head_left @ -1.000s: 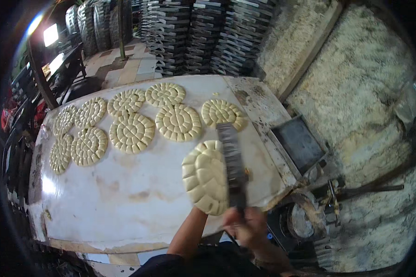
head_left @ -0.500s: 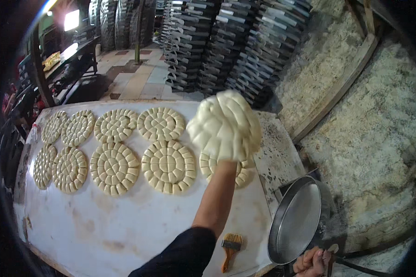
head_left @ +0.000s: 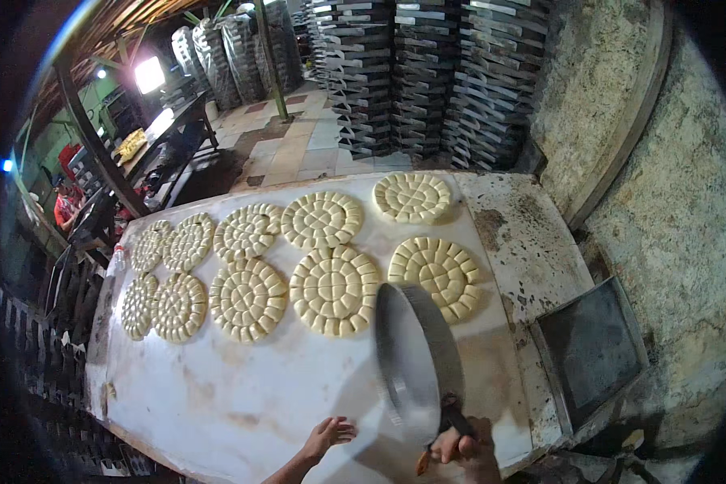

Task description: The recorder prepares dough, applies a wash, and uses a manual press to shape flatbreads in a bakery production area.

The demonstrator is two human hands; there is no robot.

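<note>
My right hand [head_left: 462, 448] grips the dark handle of a round metal pan [head_left: 415, 355], held tilted on edge above the white table [head_left: 242, 403]. An orange-handled brush [head_left: 423, 462] pokes out beside that hand. My left hand [head_left: 331, 436] hovers open over the table's near edge, holding nothing. Several round, segmented discs of pale dough lie in two rows across the table. The closest disc [head_left: 436, 274] sits just beyond the pan's top rim, and another [head_left: 335, 289] lies to its left.
A dark square metal plate [head_left: 593, 351] is set into the counter at the right, beside a rough stone wall [head_left: 678, 218]. Tall stacks of dark trays [head_left: 427, 73] stand behind the table. A person in red [head_left: 64, 206] is at the far left by a bench.
The dough disc that my left hand held up high now lies on the table. My left hand has dropped to the near edge. The pan has swung from the right to above the table.
</note>
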